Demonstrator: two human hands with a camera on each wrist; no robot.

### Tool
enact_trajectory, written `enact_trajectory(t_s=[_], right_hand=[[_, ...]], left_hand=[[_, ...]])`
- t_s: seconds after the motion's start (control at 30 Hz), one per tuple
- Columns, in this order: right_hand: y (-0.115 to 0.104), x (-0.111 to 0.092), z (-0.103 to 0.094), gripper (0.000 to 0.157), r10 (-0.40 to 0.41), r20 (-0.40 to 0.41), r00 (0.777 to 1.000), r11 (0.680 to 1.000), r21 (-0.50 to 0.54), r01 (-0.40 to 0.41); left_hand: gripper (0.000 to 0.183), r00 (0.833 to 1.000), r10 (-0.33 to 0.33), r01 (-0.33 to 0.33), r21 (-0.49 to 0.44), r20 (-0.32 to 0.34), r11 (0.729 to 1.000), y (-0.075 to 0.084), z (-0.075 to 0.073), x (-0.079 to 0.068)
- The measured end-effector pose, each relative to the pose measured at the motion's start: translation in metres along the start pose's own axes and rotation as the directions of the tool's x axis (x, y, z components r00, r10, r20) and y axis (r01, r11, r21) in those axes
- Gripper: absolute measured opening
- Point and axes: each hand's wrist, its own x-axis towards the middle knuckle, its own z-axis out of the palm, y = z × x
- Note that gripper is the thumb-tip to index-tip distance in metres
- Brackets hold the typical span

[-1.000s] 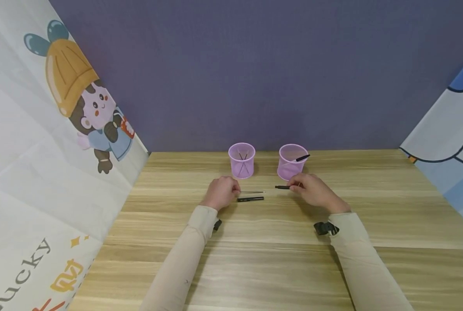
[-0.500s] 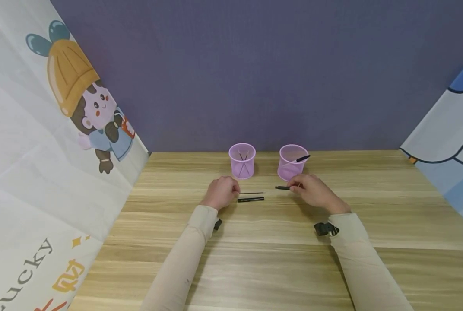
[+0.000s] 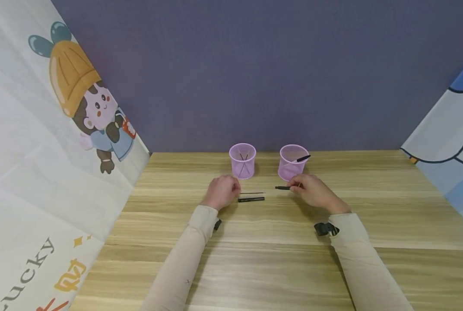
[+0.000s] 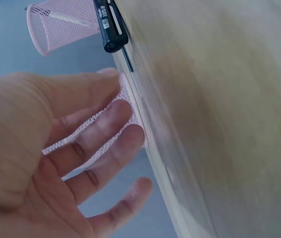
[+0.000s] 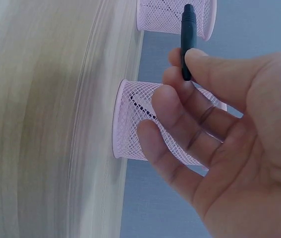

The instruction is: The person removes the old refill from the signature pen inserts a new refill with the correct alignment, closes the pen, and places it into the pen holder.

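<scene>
My left hand hovers at the left end of a thin pen refill lying on the table. In the left wrist view its fingers are apart, and the refill's near end shows free of them. A black pen barrel with a clip lies parallel to the refill, closer to me. Between thumb and fingers my right hand pinches a short black tubular pen part, pointing left above the table. Its other fingers are loosely bent in front of the right pink mesh cup.
The left pink mesh cup holds several thin refills, crossed. A black-ended pen part leans over the right cup's rim. Both cups stand by the wood-grain table's back edge, before a dark partition.
The refill by my left hand has come down slightly and lies flat, its pale tip turned less upward. My right hand keeps its hold on the black pen part and barely moves.
</scene>
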Motion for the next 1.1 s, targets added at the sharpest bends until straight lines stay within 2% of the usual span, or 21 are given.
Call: enact_trajectory(t_s=[0.3, 0.5, 0.77, 0.93, 1.0, 1.1], right_hand=[[-0.002, 0.001, 0.001, 0.009, -0.011, -0.021, 1.000, 1.000, -0.009, 0.011], [-0.003, 0.003, 0.004, 0.009, -0.008, -0.020, 1.000, 1.000, 0.003, 0.008], [-0.008, 0.004, 0.005, 0.008, -0.015, -0.036, 0.999, 1.000, 0.012, 0.016], [-0.010, 0.004, 0.004, 0.007, -0.022, -0.041, 0.999, 0.999, 0.024, 0.023], [-0.011, 0.004, 0.004, 0.007, -0.025, -0.040, 0.999, 0.999, 0.025, 0.026], [-0.011, 0.004, 0.004, 0.007, -0.021, -0.036, 0.999, 0.999, 0.030, 0.022]], left_hand=[[0.005, 0.998, -0.020, 0.019, -0.016, -0.062, 1.000, 0.002, -0.003, 0.000], [0.008, 0.994, -0.009, 0.009, -0.002, -0.108, 1.000, 0.002, -0.009, 0.004], [0.009, 0.987, -0.002, -0.002, -0.023, -0.162, 1.000, 0.002, -0.031, 0.019], [0.010, 0.977, 0.046, -0.039, 0.040, -0.207, 0.998, 0.003, -0.049, 0.035], [0.011, 0.977, 0.063, -0.047, 0.083, -0.205, 0.995, 0.003, -0.056, 0.044], [0.014, 0.984, 0.066, -0.047, 0.113, -0.167, 0.992, 0.006, -0.066, 0.056]])
